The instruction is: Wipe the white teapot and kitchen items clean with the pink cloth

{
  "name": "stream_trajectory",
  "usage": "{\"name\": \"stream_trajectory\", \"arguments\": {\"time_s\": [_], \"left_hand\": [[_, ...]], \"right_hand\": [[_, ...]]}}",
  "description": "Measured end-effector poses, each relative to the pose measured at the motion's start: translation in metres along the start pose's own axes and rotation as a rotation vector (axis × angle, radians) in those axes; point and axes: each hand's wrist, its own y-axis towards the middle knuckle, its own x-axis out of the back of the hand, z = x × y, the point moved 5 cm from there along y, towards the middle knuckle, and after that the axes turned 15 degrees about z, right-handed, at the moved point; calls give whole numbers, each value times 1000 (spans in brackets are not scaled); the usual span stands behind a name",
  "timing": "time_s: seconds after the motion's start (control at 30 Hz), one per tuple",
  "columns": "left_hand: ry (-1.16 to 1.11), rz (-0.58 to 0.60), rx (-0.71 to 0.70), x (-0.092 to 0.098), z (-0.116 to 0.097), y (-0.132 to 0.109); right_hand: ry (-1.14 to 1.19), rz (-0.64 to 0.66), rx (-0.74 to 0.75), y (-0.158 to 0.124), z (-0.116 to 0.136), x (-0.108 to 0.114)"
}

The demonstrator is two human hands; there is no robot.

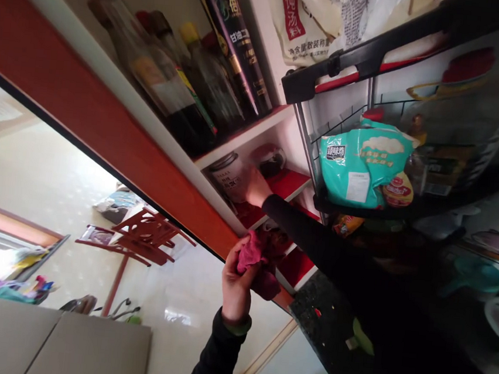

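A crumpled pink cloth [251, 253] is gripped in my left hand [237, 291], in front of the orange-red shelf edge. Part of the cloth hangs down to the right. My right hand [258, 189] reaches into a small red-floored shelf compartment and is closed on the side of a jar [228, 176] with a pale label and dark printing; its fingertips are blurred and partly hidden. Behind that hand stands a second glass container [270, 159] with dark contents.
Dark sauce bottles [166, 85] and a tall black tin [235, 38] fill the compartment above. A black wire rack [315, 146] holds a turquoise bag [362, 162]. Below lies a dark counter [329, 318] with a green scrap [362, 337]. Wooden chairs [145, 233] stand beyond.
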Motion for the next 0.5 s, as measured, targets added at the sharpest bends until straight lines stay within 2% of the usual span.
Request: {"name": "stream_trajectory", "arguments": {"time_s": [0.1, 0.2, 0.33, 0.5], "left_hand": [[-12, -15, 15, 1, -2, 2], [-22, -21, 14, 2, -2, 4], [-30, -16, -8, 1, 0, 5], [-36, -19, -6, 3, 3, 4]], "right_hand": [[-5, 73, -94, 31, -3, -24], [2, 31, -79, 37, -8, -32], [67, 18, -72, 38, -15, -29], [284, -20, -82, 33, -22, -10]]}}
